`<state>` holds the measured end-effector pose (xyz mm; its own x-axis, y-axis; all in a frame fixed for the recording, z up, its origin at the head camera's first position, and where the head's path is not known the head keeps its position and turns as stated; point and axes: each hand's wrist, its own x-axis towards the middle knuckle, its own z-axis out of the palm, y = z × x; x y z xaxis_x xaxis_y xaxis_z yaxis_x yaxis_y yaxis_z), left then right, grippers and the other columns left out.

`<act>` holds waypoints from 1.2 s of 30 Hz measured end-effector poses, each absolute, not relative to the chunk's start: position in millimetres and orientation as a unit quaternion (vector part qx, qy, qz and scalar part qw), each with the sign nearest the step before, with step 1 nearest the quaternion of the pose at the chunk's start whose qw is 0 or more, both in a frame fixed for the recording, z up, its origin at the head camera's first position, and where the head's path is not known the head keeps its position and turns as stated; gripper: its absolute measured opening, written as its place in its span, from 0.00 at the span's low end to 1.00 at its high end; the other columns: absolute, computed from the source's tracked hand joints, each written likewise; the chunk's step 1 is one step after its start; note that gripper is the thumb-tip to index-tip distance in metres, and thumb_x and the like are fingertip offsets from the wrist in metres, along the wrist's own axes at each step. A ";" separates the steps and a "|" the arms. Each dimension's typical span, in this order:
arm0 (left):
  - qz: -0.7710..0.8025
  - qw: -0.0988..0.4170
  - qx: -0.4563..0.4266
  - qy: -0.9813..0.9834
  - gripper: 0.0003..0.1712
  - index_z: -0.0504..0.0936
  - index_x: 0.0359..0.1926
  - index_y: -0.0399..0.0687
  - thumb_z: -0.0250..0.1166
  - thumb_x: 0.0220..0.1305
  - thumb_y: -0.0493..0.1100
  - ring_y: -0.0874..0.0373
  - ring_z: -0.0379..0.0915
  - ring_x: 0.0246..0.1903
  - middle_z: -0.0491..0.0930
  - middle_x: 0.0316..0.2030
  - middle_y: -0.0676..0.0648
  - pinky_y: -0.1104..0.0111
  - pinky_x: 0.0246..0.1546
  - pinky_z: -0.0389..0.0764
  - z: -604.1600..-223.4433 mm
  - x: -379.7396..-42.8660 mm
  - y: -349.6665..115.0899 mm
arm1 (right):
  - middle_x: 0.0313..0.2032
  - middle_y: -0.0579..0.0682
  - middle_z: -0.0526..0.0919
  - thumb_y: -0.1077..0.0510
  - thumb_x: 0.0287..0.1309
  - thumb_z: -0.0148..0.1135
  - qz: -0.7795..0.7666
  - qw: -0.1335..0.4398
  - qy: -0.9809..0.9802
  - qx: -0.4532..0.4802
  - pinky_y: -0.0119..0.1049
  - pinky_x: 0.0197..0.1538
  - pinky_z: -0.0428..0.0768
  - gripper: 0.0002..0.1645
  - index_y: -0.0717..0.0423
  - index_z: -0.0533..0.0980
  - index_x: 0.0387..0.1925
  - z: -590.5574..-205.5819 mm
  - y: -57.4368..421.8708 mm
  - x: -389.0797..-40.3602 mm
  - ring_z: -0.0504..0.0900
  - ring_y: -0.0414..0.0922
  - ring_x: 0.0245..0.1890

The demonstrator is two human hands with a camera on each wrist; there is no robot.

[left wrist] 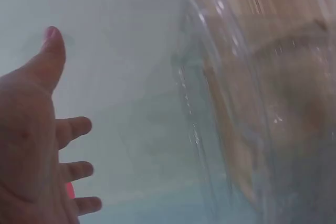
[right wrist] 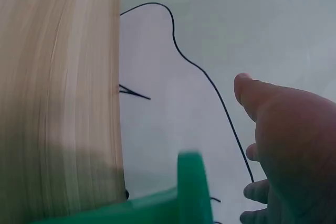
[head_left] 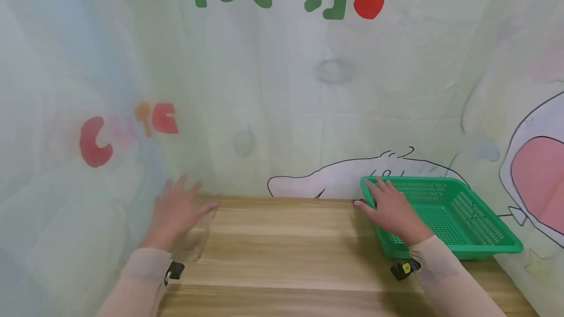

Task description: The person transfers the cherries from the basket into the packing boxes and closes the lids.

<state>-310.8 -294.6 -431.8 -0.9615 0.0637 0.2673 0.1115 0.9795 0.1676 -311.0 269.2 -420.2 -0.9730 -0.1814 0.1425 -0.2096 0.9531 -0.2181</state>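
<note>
My left hand point(head_left: 176, 212), fingers spread and holding nothing, hovers at the table's left edge. Below it lies a clear see-through plastic container point(left wrist: 252, 114), its ridged edge showing best in the left wrist view; in the head view it is faint. On the right, my right hand point(head_left: 392, 212) is over the left side of a green plastic basket point(head_left: 489, 248), fingers extended and apart. The basket has perforated walls and looks bare inside. In the right wrist view the basket's corner point(right wrist: 194, 187) stands below the hand, with a gap between them.
A wood-grain table point(head_left: 282, 248) reaches back to a pale printed curtain point(head_left: 282, 87), which also hangs along the left side. The curtain carries green characters, a red heart point(head_left: 369, 4) and cartoon drawings. Each wrist wears a small black device point(head_left: 405, 269).
</note>
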 end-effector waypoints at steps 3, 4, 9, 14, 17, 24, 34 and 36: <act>-0.102 0.097 -0.047 -0.989 0.61 0.70 0.85 0.43 0.64 0.72 0.83 0.11 0.49 0.81 0.56 0.86 0.23 0.13 0.66 0.68 -436.2 -307.1 -306.9 | 0.87 0.75 0.56 0.29 0.84 0.56 0.118 0.043 -0.988 0.095 0.81 0.82 0.63 0.53 0.60 0.59 0.90 -423.0 281.9 -304.2 0.56 0.79 0.86; -0.105 0.086 -0.051 -0.989 0.60 0.71 0.85 0.43 0.65 0.72 0.81 0.11 0.51 0.80 0.58 0.85 0.23 0.14 0.66 0.69 -438.4 -306.2 -311.6 | 0.87 0.75 0.59 0.30 0.85 0.55 0.123 0.035 -0.987 0.095 0.80 0.81 0.66 0.52 0.61 0.58 0.90 -424.2 285.4 -302.7 0.59 0.78 0.85; -0.124 -0.004 -0.058 -0.991 0.68 0.65 0.87 0.40 0.71 0.65 0.82 0.07 0.55 0.76 0.59 0.84 0.22 0.15 0.65 0.70 -442.9 -300.5 -328.8 | 0.80 0.71 0.74 0.32 0.87 0.54 0.148 -0.018 -0.984 0.094 0.70 0.72 0.82 0.52 0.62 0.56 0.90 -428.5 293.5 -297.7 0.78 0.69 0.77; -0.129 -0.063 -0.083 -0.986 0.78 0.64 0.87 0.36 0.87 0.48 0.75 0.04 0.53 0.75 0.55 0.84 0.17 0.15 0.66 0.71 -442.9 -300.3 -335.0 | 0.76 0.71 0.79 0.31 0.87 0.52 0.154 -0.048 -0.983 0.085 0.69 0.67 0.86 0.51 0.60 0.57 0.90 -432.1 296.3 -293.7 0.84 0.67 0.71; -0.146 -0.077 -0.096 -0.982 0.78 0.64 0.86 0.35 0.91 0.45 0.70 0.04 0.53 0.76 0.55 0.83 0.15 0.15 0.69 0.68 -440.3 -297.7 -338.9 | 0.76 0.71 0.79 0.32 0.88 0.52 0.161 -0.050 -0.982 0.082 0.70 0.68 0.85 0.50 0.61 0.58 0.90 -435.4 296.6 -292.6 0.84 0.67 0.71; -0.139 -0.088 -0.109 -0.980 0.78 0.65 0.85 0.33 0.94 0.41 0.62 0.04 0.56 0.75 0.55 0.81 0.12 0.16 0.70 0.68 -428.0 -288.2 -341.8 | 0.77 0.75 0.75 0.34 0.88 0.52 0.179 -0.053 -0.979 0.078 0.74 0.73 0.80 0.49 0.63 0.59 0.89 -440.2 297.1 -291.1 0.78 0.74 0.75; -0.138 -0.114 -0.096 -0.979 0.78 0.66 0.85 0.36 0.98 0.34 0.49 0.06 0.54 0.77 0.60 0.80 0.14 0.17 0.73 0.63 -425.2 -285.8 -340.4 | 0.77 0.76 0.76 0.37 0.89 0.53 0.204 -0.054 -0.973 0.092 0.73 0.75 0.78 0.47 0.67 0.59 0.88 -439.2 297.2 -289.5 0.77 0.73 0.77; -0.137 -0.106 -0.100 -0.980 0.76 0.67 0.85 0.35 0.98 0.35 0.47 0.06 0.54 0.76 0.59 0.80 0.14 0.17 0.73 0.64 -425.5 -285.9 -339.1 | 0.77 0.76 0.75 0.37 0.89 0.53 0.208 -0.053 -0.972 0.095 0.73 0.75 0.78 0.47 0.68 0.59 0.88 -438.7 295.1 -289.2 0.77 0.73 0.77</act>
